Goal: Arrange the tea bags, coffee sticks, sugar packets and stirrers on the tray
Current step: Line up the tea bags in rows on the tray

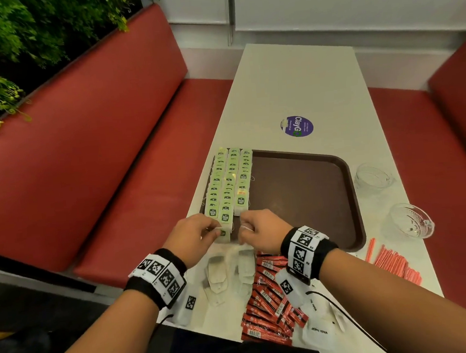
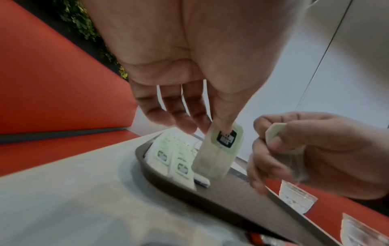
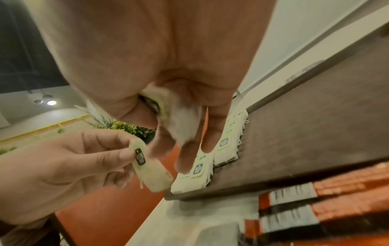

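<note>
Three rows of tea bags [image 1: 228, 182] fill the tray's [image 1: 305, 187] left side, each hand's fingers pinch another bag at its near edge, while coffee sticks [image 1: 266, 293], stirrers [image 1: 395, 264] and sugar wait off-tray.

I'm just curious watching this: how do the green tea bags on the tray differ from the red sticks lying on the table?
The tea bags are pale green, squarish, and lie in three neat overlapping rows on the brown tray. The coffee sticks are red, long and narrow, and lie in a loose heap on the table, off the tray. Both are small single-serve packets.
</note>
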`<action>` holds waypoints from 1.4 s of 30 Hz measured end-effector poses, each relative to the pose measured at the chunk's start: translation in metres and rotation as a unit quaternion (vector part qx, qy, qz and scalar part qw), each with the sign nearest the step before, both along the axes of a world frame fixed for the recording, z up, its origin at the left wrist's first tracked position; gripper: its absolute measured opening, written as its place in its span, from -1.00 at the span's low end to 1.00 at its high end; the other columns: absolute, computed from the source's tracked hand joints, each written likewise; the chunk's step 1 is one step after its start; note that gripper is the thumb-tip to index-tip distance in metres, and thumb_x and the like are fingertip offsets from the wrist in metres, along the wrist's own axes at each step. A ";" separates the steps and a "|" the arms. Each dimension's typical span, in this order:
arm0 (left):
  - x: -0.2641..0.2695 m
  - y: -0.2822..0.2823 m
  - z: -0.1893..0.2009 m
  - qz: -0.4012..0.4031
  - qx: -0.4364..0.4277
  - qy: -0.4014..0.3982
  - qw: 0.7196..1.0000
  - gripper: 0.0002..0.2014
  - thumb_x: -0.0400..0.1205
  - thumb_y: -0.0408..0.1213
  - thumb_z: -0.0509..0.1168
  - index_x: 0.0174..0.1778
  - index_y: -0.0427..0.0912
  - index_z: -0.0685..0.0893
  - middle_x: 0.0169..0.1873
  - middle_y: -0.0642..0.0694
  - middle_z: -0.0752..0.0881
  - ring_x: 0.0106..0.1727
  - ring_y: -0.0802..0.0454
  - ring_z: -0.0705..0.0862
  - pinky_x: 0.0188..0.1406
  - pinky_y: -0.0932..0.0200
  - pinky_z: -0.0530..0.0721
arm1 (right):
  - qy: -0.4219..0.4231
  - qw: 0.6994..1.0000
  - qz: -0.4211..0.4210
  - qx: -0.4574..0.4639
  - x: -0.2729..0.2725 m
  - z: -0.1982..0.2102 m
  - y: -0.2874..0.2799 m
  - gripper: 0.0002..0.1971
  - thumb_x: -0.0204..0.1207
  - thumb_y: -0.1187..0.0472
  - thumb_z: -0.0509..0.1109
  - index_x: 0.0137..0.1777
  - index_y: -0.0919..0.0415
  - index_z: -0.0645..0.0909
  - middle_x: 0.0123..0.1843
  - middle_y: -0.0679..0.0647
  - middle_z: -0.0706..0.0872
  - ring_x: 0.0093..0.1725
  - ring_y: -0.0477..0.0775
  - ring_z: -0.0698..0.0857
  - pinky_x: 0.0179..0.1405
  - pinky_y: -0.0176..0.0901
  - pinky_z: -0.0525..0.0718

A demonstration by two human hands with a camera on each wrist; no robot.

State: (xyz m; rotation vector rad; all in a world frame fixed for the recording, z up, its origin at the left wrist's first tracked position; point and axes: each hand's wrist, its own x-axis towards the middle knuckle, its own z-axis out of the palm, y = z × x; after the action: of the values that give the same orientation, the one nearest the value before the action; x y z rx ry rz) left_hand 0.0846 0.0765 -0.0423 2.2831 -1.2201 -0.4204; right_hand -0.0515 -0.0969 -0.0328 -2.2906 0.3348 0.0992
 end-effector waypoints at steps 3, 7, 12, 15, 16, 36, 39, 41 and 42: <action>-0.002 -0.010 0.012 -0.004 -0.040 0.023 0.999 -0.94 0.64 -0.20 0.43 -0.03 0.05 0.80 -0.24 0.24 0.72 -0.22 0.24 0.63 -0.23 0.51 0.44 | -0.013 1.000 -0.019 0.009 0.002 0.002 -0.005 -0.79 0.54 0.25 0.36 -0.20 0.09 0.34 -0.34 -0.01 0.53 -0.40 -0.01 0.43 -0.37 -0.11 0.43; -0.008 -0.025 0.023 -0.033 -0.079 0.063 0.994 -0.90 0.62 -0.28 0.43 -0.06 0.03 0.79 -0.28 0.18 0.76 -0.27 0.28 0.62 -0.30 0.53 0.44 | -0.015 1.000 -0.014 0.008 0.003 -0.002 -0.008 -0.84 0.56 0.11 0.42 0.07 0.05 0.53 -0.17 0.00 0.73 -0.24 0.03 0.66 -0.24 -0.09 0.60; -0.006 -0.043 0.024 -0.058 -0.077 0.037 0.995 -0.91 0.65 -0.27 0.40 -0.05 0.02 0.78 -0.27 0.17 0.75 -0.25 0.35 0.61 -0.27 0.55 0.41 | -0.024 0.999 -0.032 -0.024 0.006 -0.007 -0.015 -0.82 0.64 0.05 0.36 -0.10 0.14 0.59 -0.29 -0.04 0.64 -0.30 0.01 0.61 -0.36 -0.25 0.49; -0.005 -0.055 0.018 -0.045 -0.065 0.063 0.995 -0.89 0.69 -0.27 0.35 -0.09 0.06 0.70 -0.34 0.10 0.74 -0.39 0.27 0.58 -0.36 0.48 0.41 | -0.010 0.999 -0.042 -0.031 0.005 -0.012 -0.023 -0.88 0.61 0.10 0.36 -0.04 0.14 0.61 -0.25 -0.01 0.69 -0.26 0.06 0.66 -0.30 -0.13 0.60; -0.003 -0.060 0.015 -0.032 -0.058 0.072 0.995 -0.87 0.70 -0.26 0.33 -0.09 0.09 0.67 -0.34 0.10 0.74 -0.40 0.26 0.58 -0.38 0.46 0.41 | -0.003 0.998 -0.052 -0.032 0.004 -0.012 -0.025 -0.90 0.60 0.11 0.35 -0.01 0.12 0.59 -0.21 0.01 0.71 -0.24 0.08 0.67 -0.25 -0.05 0.65; 0.024 -0.127 -0.025 -0.022 0.158 -0.059 0.985 -0.80 0.58 0.01 0.42 -0.03 0.06 0.56 0.02 0.03 0.55 -0.03 -0.03 0.62 -0.03 0.04 0.58 | 0.037 0.991 -0.130 0.001 -0.005 -0.015 -0.051 -0.95 0.54 0.22 0.38 -0.09 0.16 0.56 -0.23 0.01 0.65 -0.26 0.00 0.58 -0.26 -0.13 0.52; 0.017 -0.128 -0.028 -0.045 0.195 -0.072 0.977 -0.75 0.55 0.10 0.42 -0.16 0.05 0.55 -0.07 0.02 0.57 -0.10 -0.02 0.62 -0.06 0.03 0.63 | 0.039 0.990 -0.132 0.006 -0.005 -0.017 -0.051 -0.96 0.53 0.22 0.39 -0.08 0.14 0.58 -0.20 0.03 0.69 -0.21 0.05 0.63 -0.18 -0.06 0.60; 0.018 -0.129 -0.029 -0.044 0.209 -0.080 0.974 -0.76 0.56 0.10 0.40 -0.14 0.03 0.58 -0.06 0.00 0.58 -0.10 -0.03 0.63 -0.03 0.00 0.67 | 0.041 0.990 -0.132 0.006 -0.004 -0.017 -0.052 -0.96 0.53 0.21 0.40 -0.08 0.11 0.58 -0.16 0.04 0.72 -0.17 0.07 0.66 -0.14 -0.04 0.63; 0.019 -0.129 -0.029 -0.045 0.217 -0.086 0.971 -0.77 0.57 0.08 0.39 -0.12 0.02 0.59 -0.05 -0.01 0.58 -0.10 -0.04 0.63 -0.03 0.00 0.67 | 0.041 0.990 -0.133 0.003 -0.004 -0.017 -0.052 -0.96 0.53 0.21 0.40 -0.08 0.09 0.58 -0.15 0.03 0.72 -0.15 0.07 0.67 -0.13 -0.04 0.63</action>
State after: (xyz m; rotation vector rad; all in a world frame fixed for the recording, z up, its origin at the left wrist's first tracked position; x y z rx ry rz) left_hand 0.1038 -0.0520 -0.0717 2.6847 -1.4340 -0.5802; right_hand -0.0550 -0.1485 -0.0497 -2.2176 0.6773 0.0598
